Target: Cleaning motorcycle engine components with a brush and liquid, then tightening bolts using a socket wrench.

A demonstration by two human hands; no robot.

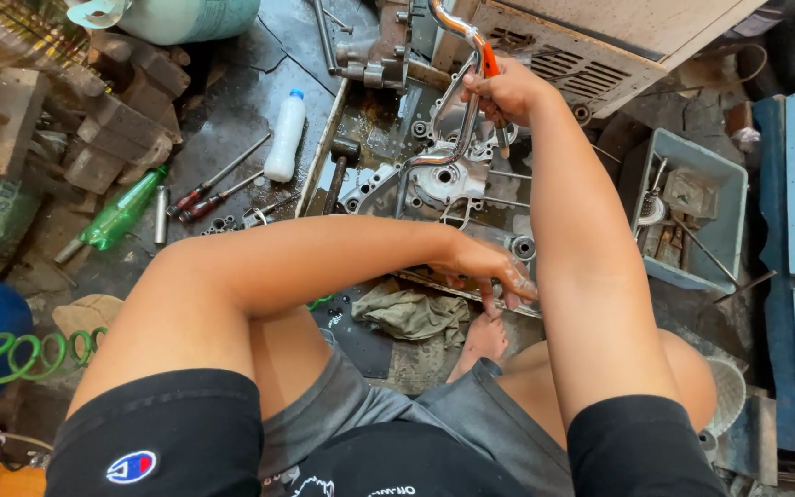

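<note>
I squat over a silver engine case (434,184) lying on an oily floor tray. My right hand (499,90) is shut on the orange grip of a chrome speed-brace wrench (457,101), whose cranked shaft runs down into the case. My left hand (489,269) reaches across my knees and rests, fingers bent, on the near rim of the tray (416,279), close to a round bearing (523,247). It holds nothing that I can see. My bare foot (482,342) and a dirty rag (413,313) lie just below that hand.
A grey bin of parts (692,213) stands at the right. Left of the case lie a hammer (339,175), a white bottle (285,135), a green bottle (121,212), two red-handled screwdrivers (209,191) and loose sockets. Wooden blocks (112,120) at far left; a green coiled hose (29,354).
</note>
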